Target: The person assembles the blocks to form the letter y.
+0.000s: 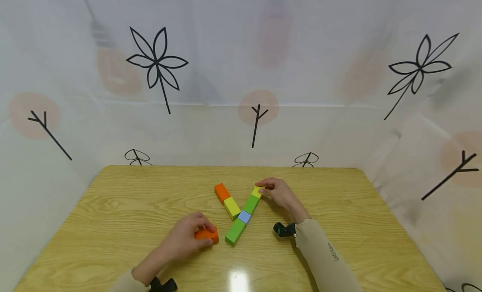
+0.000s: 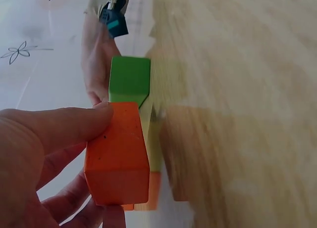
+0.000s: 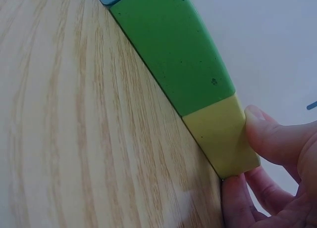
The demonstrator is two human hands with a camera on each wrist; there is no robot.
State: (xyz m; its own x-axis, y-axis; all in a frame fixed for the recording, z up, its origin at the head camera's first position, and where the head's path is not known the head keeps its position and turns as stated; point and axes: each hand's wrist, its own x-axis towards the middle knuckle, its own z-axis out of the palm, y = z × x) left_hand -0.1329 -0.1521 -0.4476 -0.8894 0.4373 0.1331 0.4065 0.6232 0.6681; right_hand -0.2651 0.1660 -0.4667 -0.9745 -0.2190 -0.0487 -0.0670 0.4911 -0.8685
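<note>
My left hand (image 1: 183,236) holds an orange block (image 2: 119,156) between thumb and fingers, to the left of a slanting row of blocks. At the far end of that row, my right hand (image 1: 281,194) pinches a small yellow block (image 3: 223,136), its thumb on one side and fingers at the end face. This yellow block meets a green block (image 3: 173,50). Nearer me the row continues with a blue block (image 1: 244,217) and another green block (image 1: 235,232). A second yellow block (image 1: 232,208) and another orange block (image 1: 222,193) form a branch slanting up-left.
The wooden table (image 1: 143,200) carries all the blocks. A white curtain (image 1: 211,74) with line-drawn flowers hangs behind it and at both sides. Dark wrist-worn devices show at the right wrist (image 1: 284,229) and the left wrist (image 1: 162,285).
</note>
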